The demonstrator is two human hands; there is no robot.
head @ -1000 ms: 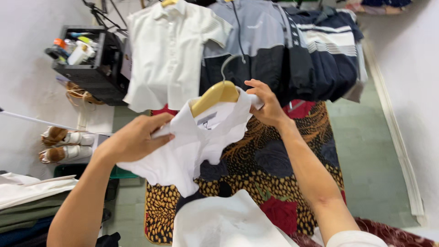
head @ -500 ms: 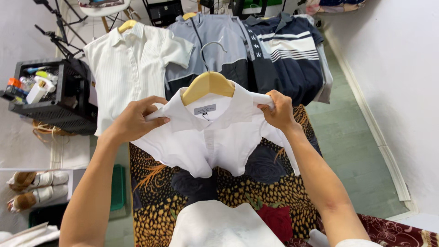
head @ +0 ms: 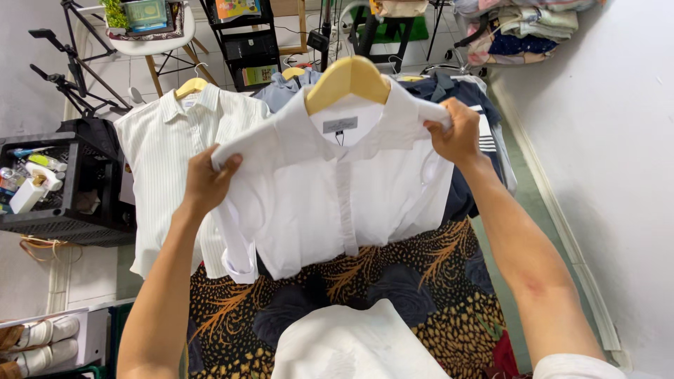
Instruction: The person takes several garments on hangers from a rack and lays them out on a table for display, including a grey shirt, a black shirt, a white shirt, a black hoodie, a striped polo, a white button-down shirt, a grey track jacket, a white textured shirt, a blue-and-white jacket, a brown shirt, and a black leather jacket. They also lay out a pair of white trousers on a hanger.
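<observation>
At chest height, seen from the head camera, a white shirt hangs on a wooden hanger. Left hand clenches its left shoulder; right hand grips the right shoulder. Behind hangs a striped shirt beside a black crate.

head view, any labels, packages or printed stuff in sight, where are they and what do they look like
Neck label: small grey rectangle sewn inside the collar of the white shirt, under the wooden hanger.
Bottles: white, green and orange, in the black crate at left.
Green book: flat on the white chair, top left.
Colourful book: on the black shelf, top centre.
</observation>
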